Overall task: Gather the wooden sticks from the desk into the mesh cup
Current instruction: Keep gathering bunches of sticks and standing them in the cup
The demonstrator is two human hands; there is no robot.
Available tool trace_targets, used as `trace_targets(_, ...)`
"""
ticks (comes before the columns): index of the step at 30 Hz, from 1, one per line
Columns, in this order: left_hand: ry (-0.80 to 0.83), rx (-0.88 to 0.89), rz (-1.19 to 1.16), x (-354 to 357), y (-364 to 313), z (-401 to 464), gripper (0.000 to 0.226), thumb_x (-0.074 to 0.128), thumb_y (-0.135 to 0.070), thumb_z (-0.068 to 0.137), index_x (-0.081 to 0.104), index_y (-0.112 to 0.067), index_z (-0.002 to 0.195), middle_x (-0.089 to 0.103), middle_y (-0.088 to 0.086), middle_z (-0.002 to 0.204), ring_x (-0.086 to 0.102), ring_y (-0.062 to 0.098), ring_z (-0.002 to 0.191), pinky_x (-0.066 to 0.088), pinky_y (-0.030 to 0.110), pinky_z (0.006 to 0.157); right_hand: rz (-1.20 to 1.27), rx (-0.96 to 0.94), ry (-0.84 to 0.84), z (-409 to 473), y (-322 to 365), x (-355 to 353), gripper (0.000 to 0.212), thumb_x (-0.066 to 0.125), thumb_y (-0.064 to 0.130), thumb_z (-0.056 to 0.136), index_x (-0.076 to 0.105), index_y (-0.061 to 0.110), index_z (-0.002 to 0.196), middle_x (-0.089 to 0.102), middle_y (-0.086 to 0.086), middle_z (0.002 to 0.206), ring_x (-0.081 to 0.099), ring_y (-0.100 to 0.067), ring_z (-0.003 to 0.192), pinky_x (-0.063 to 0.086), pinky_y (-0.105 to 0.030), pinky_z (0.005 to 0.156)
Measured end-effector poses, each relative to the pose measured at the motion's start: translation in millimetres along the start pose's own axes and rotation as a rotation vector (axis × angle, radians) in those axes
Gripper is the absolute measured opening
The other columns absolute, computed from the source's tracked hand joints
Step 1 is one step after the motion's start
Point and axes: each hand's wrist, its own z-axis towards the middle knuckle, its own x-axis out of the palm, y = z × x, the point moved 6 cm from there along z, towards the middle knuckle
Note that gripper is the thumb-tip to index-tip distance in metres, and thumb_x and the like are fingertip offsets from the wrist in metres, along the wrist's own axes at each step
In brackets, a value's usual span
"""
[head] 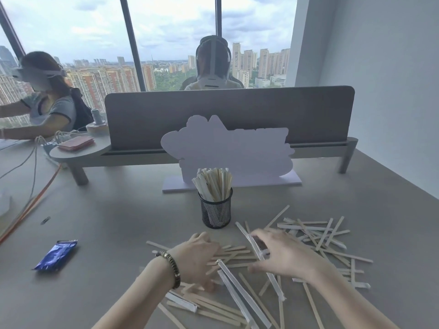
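The desk (114, 222) has a smooth, matt grey top. The cup (215, 213) is black wire mesh, see-through between the strands. The sticks (240, 251) are pale, bare, flat wood with a dull finish; some lie in thin whitish wrappers (240, 296) that look like paper or film. A packet (55, 255) is glossy blue foil, crinkled. The divider panel (297, 115) looks like matt grey felt. The bracelet (171, 265) is of dark beads.
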Motion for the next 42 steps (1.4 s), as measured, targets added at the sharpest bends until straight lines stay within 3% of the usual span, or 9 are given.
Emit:
trace_targets(6, -0.134, 0.005, -0.021, -14, 2, 5, 0.036, 0.070, -0.029, 0.081, 0.057, -0.018, 0.113, 0.058, 0.002, 0.120, 0.056, 0.022, 0.112, 0.042, 0.030, 0.087, -0.137, -0.067, -0.057, -12, 10, 3, 0.074, 0.075, 0.045, 0.079, 0.042, 0.031, 0.144, 0.057, 0.004, 0.126, 0.053, -0.018, 0.120, 0.038, -0.032, 0.091)
trace_targets(9, -0.137, 0.024, 0.002, -14, 3, 3, 0.030, 0.066, -0.029, 0.083, 0.056, -0.017, 0.108, 0.059, 0.003, 0.116, 0.057, 0.023, 0.107, 0.043, 0.032, 0.086, -0.121, -0.058, -0.179, -13, 11, -3, 0.046, 0.071, 0.025, 0.086, 0.056, 0.028, 0.129, 0.066, 0.005, 0.115, 0.062, -0.019, 0.108, 0.035, -0.030, 0.077)
trace_targets(15, -0.180, 0.023, -0.058, -12, 7, 5, 0.022, 0.054, -0.020, 0.080, 0.060, -0.021, 0.101, 0.062, -0.001, 0.108, 0.059, 0.020, 0.100, 0.045, 0.029, 0.081, -0.124, -0.046, -0.205, -5, 9, 4, 0.026, 0.059, 0.004, 0.089, 0.060, 0.020, 0.109, 0.067, 0.000, 0.100, 0.064, -0.024, 0.094, 0.043, -0.035, 0.076)
trace_targets(19, -0.263, 0.042, -0.042, -8, 9, 6, 0.015, 0.054, -0.027, 0.083, 0.060, -0.024, 0.097, 0.061, -0.004, 0.106, 0.057, 0.019, 0.102, 0.047, 0.032, 0.084, -0.165, -0.083, -0.198, 2, 6, 13, 0.028, 0.050, 0.002, 0.088, 0.060, 0.018, 0.109, 0.065, -0.001, 0.099, 0.061, -0.025, 0.098, 0.037, -0.032, 0.076)
trace_targets(24, -0.301, 0.058, -0.032, -6, 9, 7, 0.019, 0.055, -0.026, 0.085, 0.059, -0.024, 0.103, 0.063, -0.004, 0.111, 0.057, 0.018, 0.107, 0.043, 0.030, 0.084, -0.255, -0.152, -0.146, 1, 9, 21, 0.037, 0.042, -0.002, 0.088, 0.054, 0.016, 0.118, 0.056, -0.003, 0.110, 0.052, -0.025, 0.107, 0.040, -0.036, 0.095)
trace_targets(29, -0.315, 0.075, -0.034, -7, 8, 5, 0.019, 0.054, -0.029, 0.087, 0.061, -0.019, 0.102, 0.059, -0.001, 0.109, 0.054, 0.019, 0.107, 0.041, 0.028, 0.083, -0.217, -0.168, -0.153, -2, 11, 17, 0.055, 0.036, -0.016, 0.076, 0.052, 0.016, 0.119, 0.045, -0.003, 0.112, 0.046, -0.025, 0.106, 0.037, -0.032, 0.095)
trace_targets(33, -0.319, 0.104, -0.066, -8, 13, 1, 0.021, 0.042, -0.034, 0.087, 0.055, -0.017, 0.088, 0.043, -0.006, 0.094, 0.049, 0.017, 0.102, 0.045, 0.031, 0.083, -0.129, -0.146, -0.185, -5, 13, 5, 0.053, 0.033, -0.013, 0.083, 0.053, 0.018, 0.122, 0.043, -0.001, 0.114, 0.050, -0.022, 0.102, 0.032, -0.028, 0.084)
trace_targets(36, -0.358, 0.107, -0.095, -14, 14, -2, 0.005, 0.044, -0.019, 0.085, 0.044, -0.021, 0.080, 0.040, -0.006, 0.090, 0.047, 0.017, 0.098, 0.047, 0.038, 0.083, -0.074, -0.133, -0.211, -7, 14, -3, 0.042, 0.032, -0.007, 0.091, 0.054, 0.019, 0.116, 0.043, 0.001, 0.112, 0.053, -0.021, 0.097, 0.030, -0.027, 0.077)
trace_targets(42, -0.419, 0.084, -0.187, -23, 14, -5, 0.006, 0.039, -0.022, 0.087, 0.035, -0.017, 0.085, 0.049, -0.002, 0.083, 0.049, 0.024, 0.078, 0.043, 0.039, 0.070, 0.035, -0.116, -0.238, -4, 9, -11, 0.018, 0.035, 0.017, 0.104, 0.046, 0.022, 0.092, 0.051, 0.004, 0.093, 0.056, -0.023, 0.086, 0.046, -0.041, 0.080)
